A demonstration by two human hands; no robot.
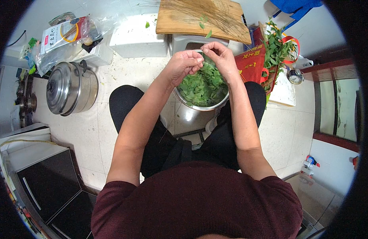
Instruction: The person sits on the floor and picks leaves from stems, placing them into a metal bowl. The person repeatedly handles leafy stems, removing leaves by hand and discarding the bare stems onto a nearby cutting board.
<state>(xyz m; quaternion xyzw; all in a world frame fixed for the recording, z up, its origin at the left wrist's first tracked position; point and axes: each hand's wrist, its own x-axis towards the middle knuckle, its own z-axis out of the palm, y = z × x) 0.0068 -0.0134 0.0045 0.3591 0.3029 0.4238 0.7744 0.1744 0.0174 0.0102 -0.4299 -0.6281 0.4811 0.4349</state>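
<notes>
Over a round metal pot (pixel 202 108) between the knees, my left hand (pixel 187 64) and my right hand (pixel 219 56) are close together, fingertips pinched. A thin stem (pixel 203 53) seems to run between them, mostly covered by the fingers. Just beyond the fingertips is a small sprig with green leaves (pixel 208 33), which looks joined to that stem. Plucked green leaves (pixel 202 86) fill much of the pot below. The pot's far rim is partly hidden behind both hands.
Ahead, bare thin stems (pixel 213 15) lie across a wooden board (pixel 178 18). Leafy branches (pixel 273 44) stand in a red bag (pixel 252 64) on the right. A lidded steamer pot (pixel 72 88) sits left, near white foam boxes (pixel 139 38) and a plastic package (pixel 64 34). A small clock (pixel 295 76) is far right.
</notes>
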